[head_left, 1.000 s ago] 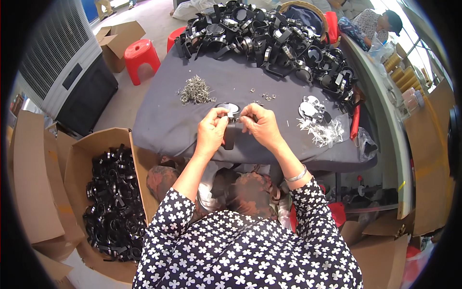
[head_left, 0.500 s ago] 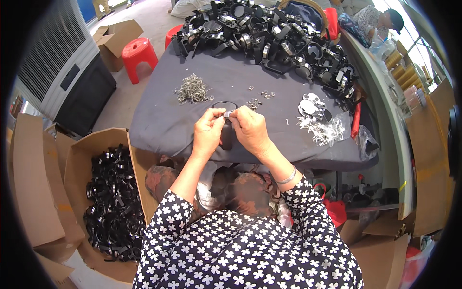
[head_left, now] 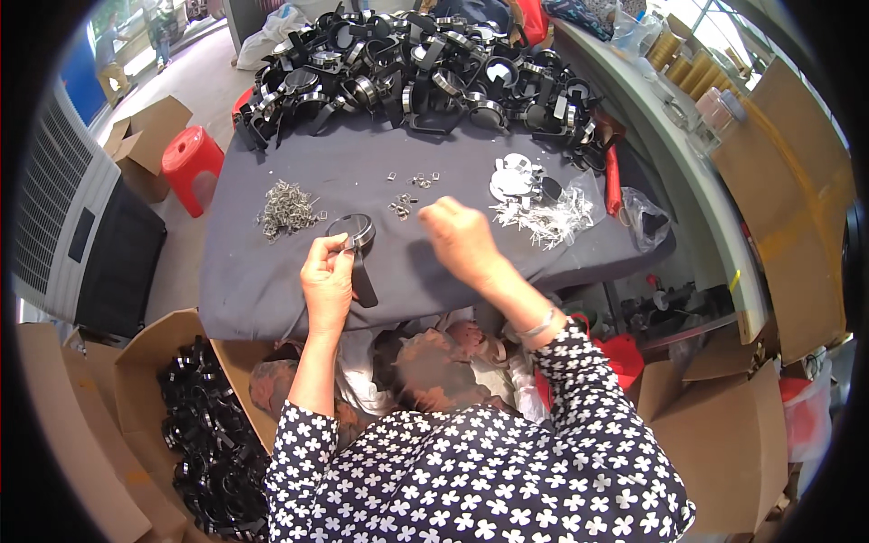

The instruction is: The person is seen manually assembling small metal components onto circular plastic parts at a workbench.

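My left hand [head_left: 328, 282] is closed on a wristwatch [head_left: 362, 232] with a round silver-rimmed case. Its black strap hangs down past my fingers toward the table's front edge. My right hand [head_left: 460, 237] is raised over the cloth, apart from the watch, with its fingers curled together. Whatever may be between those fingertips is hidden. Just left of it lie a few small metal buckles [head_left: 402, 206], with several more scattered buckles [head_left: 422, 181] behind. A larger heap of metal pieces [head_left: 288, 210] sits left of the watch.
Many black-strapped watches [head_left: 389, 77] are heaped along the far edge of the dark table cloth [head_left: 244, 271]. White strips [head_left: 548, 219] and white discs [head_left: 514, 174] lie at right. A carton [head_left: 237, 376] of watches stands lower left, near a red stool [head_left: 192, 167].
My hands were together at a small piece; now they are apart. The right hand has moved away to the right, while the left keeps hold of the wristwatch. The view has shifted right.
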Action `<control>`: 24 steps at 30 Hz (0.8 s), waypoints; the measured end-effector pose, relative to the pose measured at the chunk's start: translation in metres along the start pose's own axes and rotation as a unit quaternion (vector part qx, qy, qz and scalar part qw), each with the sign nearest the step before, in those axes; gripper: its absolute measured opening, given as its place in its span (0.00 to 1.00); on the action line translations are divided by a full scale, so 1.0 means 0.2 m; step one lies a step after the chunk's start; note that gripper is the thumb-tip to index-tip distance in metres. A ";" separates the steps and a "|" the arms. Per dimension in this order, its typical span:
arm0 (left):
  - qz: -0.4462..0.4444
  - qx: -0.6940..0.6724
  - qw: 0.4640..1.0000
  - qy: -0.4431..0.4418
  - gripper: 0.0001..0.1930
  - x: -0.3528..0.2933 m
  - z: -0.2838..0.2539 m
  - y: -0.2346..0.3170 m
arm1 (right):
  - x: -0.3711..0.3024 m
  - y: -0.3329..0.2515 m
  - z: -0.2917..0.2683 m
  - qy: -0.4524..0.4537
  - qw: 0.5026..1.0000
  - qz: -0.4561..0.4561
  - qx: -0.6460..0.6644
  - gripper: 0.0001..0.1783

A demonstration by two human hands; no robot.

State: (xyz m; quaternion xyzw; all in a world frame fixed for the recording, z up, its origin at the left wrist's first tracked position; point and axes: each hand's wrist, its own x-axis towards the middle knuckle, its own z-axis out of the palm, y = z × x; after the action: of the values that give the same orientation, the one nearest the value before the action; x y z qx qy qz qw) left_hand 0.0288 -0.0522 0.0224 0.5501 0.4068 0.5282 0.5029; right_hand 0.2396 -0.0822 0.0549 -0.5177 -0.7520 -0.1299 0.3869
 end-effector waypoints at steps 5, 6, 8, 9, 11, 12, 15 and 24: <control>-0.002 0.007 1.000 -0.018 0.08 0.00 0.00 -0.01 | -0.09 0.24 -0.12 -0.122 0.976 0.134 -0.119 0.02; -0.001 0.007 1.000 -0.015 0.08 0.00 -0.01 -0.01 | -0.09 0.23 -0.11 -0.148 0.968 0.128 -0.155 0.02; -0.002 -0.002 1.000 -0.005 0.08 -0.01 -0.02 -0.01 | -0.07 0.21 -0.11 -0.175 0.959 0.118 -0.188 0.03; -0.004 0.001 1.000 0.001 0.08 -0.01 -0.02 -0.01 | -0.05 0.18 -0.12 -0.190 0.953 0.110 -0.207 0.03; -0.008 -0.022 1.000 0.007 0.08 -0.02 -0.01 0.00 | -0.02 0.13 -0.11 -0.207 0.948 0.098 -0.219 0.03; -0.006 -0.015 1.000 -0.001 0.08 -0.01 0.00 0.00 | -0.01 0.13 -0.11 -0.235 0.937 0.105 -0.235 0.03; -0.002 -0.026 1.000 -0.013 0.08 -0.01 -0.02 -0.01 | 0.00 0.14 -0.08 -0.267 0.929 0.061 -0.251 0.03; -0.016 -0.036 0.999 -0.024 0.08 -0.01 -0.01 0.02 | -0.01 0.27 -0.12 -0.272 0.946 0.031 -0.172 0.05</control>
State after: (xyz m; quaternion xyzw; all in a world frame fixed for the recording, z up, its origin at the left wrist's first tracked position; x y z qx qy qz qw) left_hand 0.0259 -0.0537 0.0262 0.5374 0.3838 0.5211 0.5407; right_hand 0.2991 -0.0750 0.0584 -0.6152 -0.7784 -0.0994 0.0764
